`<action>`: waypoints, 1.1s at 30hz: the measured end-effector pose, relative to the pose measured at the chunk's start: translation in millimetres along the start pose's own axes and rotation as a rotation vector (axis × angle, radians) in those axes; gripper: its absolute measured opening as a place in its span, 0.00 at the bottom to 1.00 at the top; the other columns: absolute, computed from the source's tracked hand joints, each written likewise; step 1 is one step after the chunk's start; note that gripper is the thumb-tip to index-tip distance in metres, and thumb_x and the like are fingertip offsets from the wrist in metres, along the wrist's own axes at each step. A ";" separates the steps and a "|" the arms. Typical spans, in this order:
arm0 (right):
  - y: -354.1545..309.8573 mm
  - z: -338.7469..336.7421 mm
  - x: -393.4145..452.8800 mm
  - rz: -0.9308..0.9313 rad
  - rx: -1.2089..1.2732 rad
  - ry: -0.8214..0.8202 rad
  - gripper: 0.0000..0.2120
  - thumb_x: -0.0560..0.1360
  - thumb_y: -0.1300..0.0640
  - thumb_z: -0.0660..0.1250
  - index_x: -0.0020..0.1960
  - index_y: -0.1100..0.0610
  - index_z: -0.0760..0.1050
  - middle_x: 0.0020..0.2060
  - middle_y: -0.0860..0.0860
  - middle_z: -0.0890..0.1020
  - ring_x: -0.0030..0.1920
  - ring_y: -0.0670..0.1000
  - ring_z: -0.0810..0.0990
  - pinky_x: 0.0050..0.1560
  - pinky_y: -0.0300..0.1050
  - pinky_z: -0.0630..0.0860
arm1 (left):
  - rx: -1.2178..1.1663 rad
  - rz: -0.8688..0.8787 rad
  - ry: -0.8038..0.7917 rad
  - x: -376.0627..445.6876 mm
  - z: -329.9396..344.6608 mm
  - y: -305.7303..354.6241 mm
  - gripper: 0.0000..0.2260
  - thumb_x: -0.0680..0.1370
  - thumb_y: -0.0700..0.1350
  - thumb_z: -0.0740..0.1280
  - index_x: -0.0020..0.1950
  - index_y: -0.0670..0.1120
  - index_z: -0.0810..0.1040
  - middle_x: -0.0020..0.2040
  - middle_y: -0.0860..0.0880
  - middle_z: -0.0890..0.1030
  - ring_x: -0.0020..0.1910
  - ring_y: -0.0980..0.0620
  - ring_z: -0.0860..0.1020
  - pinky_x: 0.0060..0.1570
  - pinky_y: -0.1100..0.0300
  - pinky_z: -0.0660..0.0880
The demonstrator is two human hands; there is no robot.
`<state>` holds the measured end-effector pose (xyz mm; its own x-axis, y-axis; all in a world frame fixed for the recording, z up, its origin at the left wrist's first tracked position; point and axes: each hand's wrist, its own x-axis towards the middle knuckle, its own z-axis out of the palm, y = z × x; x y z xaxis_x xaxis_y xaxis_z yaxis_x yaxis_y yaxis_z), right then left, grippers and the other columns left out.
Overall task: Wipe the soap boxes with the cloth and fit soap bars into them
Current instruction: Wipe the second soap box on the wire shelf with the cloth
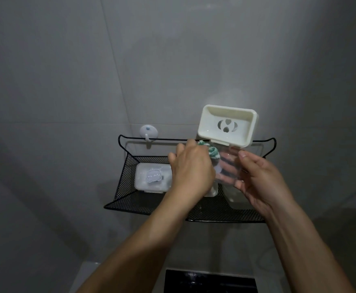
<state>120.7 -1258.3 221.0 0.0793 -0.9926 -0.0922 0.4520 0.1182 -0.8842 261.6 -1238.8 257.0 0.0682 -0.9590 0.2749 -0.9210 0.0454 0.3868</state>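
Above the black mesh shelf [130, 187], the right hand [261, 178] holds an open soap box [227, 125] by its clear lid, fingers [225, 163] curled behind it. The left hand [190, 166] pinches a green-white cloth [212, 152] against the lid. The person should probably rub with small firm strokes into the corners, while the right hand keeps the hinge steady. Both forearms reach forward, wrists bent inward.

Cream plastic soap dish [227, 125]: smooth, slightly glossy. Clear plastic lid [228, 166]: transparent, shiny. Black metal mesh shelf [130, 199]: matt, perforated. Green-and-white cloth [212, 152]: soft, looped weave. Grey wall tiles [67, 60]: smooth, satin.
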 end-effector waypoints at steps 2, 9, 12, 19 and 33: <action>-2.2 -1.2 0.7 0.003 0.018 -0.032 0.12 0.84 0.60 0.57 0.58 0.63 0.78 0.51 0.60 0.86 0.50 0.56 0.87 0.39 0.51 0.84 | -0.039 0.059 -0.038 -1.3 -0.3 1.2 0.16 0.77 0.40 0.61 0.62 0.52 0.78 0.55 0.48 0.71 0.59 0.45 0.67 0.52 0.51 0.61; -1.5 -5.9 2.0 0.027 0.064 -0.087 0.13 0.84 0.59 0.57 0.55 0.64 0.78 0.45 0.60 0.86 0.42 0.55 0.87 0.36 0.49 0.83 | -0.090 0.305 -0.113 -2.5 -3.0 1.9 0.19 0.78 0.44 0.62 0.65 0.62 0.77 0.48 0.53 0.67 0.54 0.49 0.65 0.46 0.53 0.56; 0.8 -8.4 3.1 0.048 0.089 -0.085 0.15 0.84 0.58 0.55 0.61 0.65 0.76 0.53 0.63 0.85 0.51 0.60 0.86 0.42 0.56 0.84 | 0.102 0.282 0.017 -2.0 -5.9 -8.1 0.15 0.77 0.47 0.63 0.63 0.58 0.77 0.52 0.51 0.71 0.53 0.48 0.65 0.45 0.52 0.54; 3.8 -2.5 4.2 0.071 0.071 -0.098 0.14 0.84 0.58 0.56 0.60 0.63 0.77 0.53 0.61 0.85 0.50 0.57 0.87 0.40 0.51 0.83 | 0.113 0.161 -0.016 -9.4 -8.9 1.2 0.12 0.75 0.42 0.63 0.57 0.48 0.76 0.57 0.47 0.72 0.58 0.44 0.67 0.48 0.51 0.55; -9.8 -6.8 -8.5 0.148 0.111 -0.122 0.14 0.85 0.57 0.54 0.62 0.63 0.75 0.56 0.61 0.84 0.52 0.62 0.85 0.43 0.67 0.82 | -0.116 0.314 -0.318 -0.8 -20.8 2.0 0.18 0.76 0.38 0.64 0.55 0.60 0.83 0.44 0.57 0.69 0.57 0.49 0.66 0.52 0.51 0.58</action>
<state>109.6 -1251.2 227.3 0.2565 -0.9540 -0.1553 0.5219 0.2719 -0.8085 267.7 -1232.1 275.9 -0.3454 -0.9310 0.1178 -0.8280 0.3614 0.4287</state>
